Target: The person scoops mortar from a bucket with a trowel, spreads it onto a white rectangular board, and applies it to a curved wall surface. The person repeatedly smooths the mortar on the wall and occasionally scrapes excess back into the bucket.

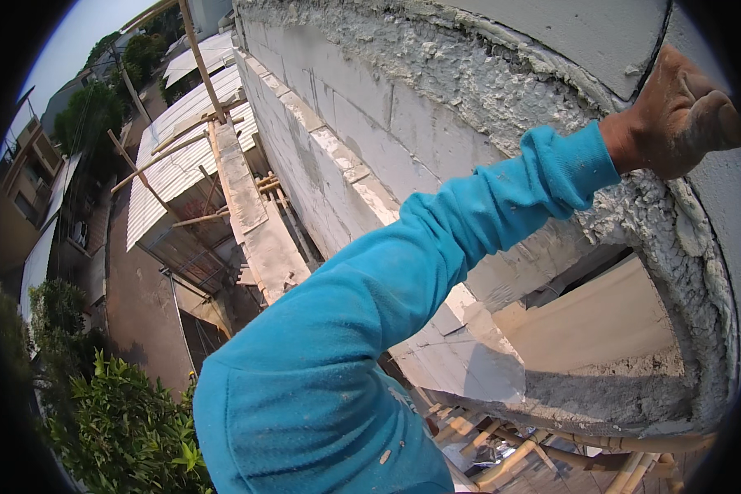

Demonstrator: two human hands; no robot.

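My left arm, in a dusty turquoise sleeve [403, 272], stretches from the lower left across to the upper right. At its end my left hand [683, 115] is against the pale grey block wall [576, 37], its fingers curled and coated in dust. Whatever the fingers may hold is hidden from this side. Rough grey mortar [469, 82] runs in a thick, lumpy band just below and left of the hand, and curves down the right side. My right hand is out of sight.
Below the mortar band, the wall has a recess [593, 321]. A narrow ledge [337, 148] runs along the wall. Bamboo poles [510, 465] lie below. Far down on the left are a corrugated roof [173, 140], a lane [140, 313] and leafy trees [123, 420].
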